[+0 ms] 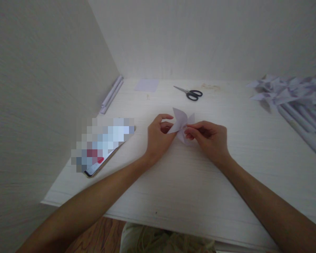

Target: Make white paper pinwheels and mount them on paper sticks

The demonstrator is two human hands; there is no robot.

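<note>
A pale paper pinwheel [180, 119] with curved, pointed blades is held just above the white table between both hands. My left hand [160, 135] grips it from the left, the thumb hidden in part behind a blade and the fingers curled. At the pinwheel's centre, the thumb and forefinger of my right hand [209, 137] are pinched together. Whether anything small sits in that pinch is too fine to make out. Beyond the hands lie scissors [191, 94] with black handles, their blades closed and pointing left.
A lit phone [113, 140], partly blurred out, lies on the left. Behind it are rolled paper sticks [112, 94] by the wall and a square paper sheet [146, 85]. Several paper pinwheels [284, 89] on sticks are piled at the right. The table's front edge [158, 221] runs near my body.
</note>
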